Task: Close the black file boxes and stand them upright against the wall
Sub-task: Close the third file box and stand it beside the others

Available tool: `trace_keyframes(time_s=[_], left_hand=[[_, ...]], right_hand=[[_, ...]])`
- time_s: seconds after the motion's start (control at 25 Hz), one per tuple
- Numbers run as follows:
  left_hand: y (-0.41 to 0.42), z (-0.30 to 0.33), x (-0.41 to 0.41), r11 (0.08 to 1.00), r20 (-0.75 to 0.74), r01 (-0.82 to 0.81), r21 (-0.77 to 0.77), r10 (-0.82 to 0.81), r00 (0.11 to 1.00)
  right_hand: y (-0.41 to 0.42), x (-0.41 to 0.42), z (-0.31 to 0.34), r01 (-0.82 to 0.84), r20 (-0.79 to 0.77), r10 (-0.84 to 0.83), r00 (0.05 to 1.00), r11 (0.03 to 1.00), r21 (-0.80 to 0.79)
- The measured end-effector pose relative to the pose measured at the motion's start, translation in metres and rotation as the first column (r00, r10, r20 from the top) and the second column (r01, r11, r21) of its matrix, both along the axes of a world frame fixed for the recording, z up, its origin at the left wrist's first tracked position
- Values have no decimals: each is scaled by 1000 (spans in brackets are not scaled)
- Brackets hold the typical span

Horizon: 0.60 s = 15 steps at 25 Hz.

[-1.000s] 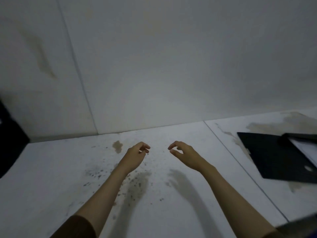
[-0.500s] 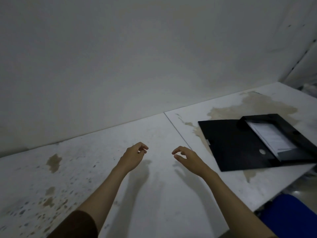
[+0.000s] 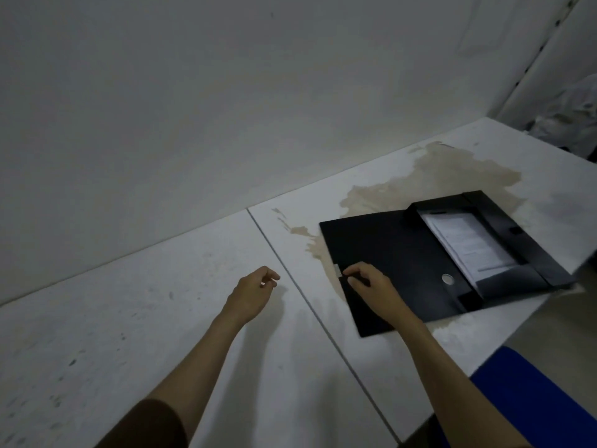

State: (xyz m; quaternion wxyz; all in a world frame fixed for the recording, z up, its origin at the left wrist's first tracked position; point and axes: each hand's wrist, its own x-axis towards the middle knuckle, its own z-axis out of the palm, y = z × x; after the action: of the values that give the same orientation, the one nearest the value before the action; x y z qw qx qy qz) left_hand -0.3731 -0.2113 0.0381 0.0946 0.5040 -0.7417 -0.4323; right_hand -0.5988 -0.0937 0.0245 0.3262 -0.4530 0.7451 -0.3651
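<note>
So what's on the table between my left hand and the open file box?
Only bare, stained table and the seam between its two panels separate the left hand from the file box, in the head view.

One open black file box (image 3: pixel 403 253), two hands, one blue chair (image 3: pixel 533 392).

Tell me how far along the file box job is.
Nothing here looks finished. The black file box lies open and flat on the table, papers showing. The right hand is at the lid's edge; left hand empty. Closing and standing it against the wall remain.
</note>
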Motion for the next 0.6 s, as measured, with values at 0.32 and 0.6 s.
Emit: trace_keyframes(time_s=[0.32,0.6], left_hand=[[52,-34,-112,995,-54,-21,94,27,998],[96,-63,-167,990,69,-86,108,79,995]], right_hand=[[28,-133,-16,25,-190,-22,981,1000,14],[82,-201,-37,159,-611,-70,789,983,93]])
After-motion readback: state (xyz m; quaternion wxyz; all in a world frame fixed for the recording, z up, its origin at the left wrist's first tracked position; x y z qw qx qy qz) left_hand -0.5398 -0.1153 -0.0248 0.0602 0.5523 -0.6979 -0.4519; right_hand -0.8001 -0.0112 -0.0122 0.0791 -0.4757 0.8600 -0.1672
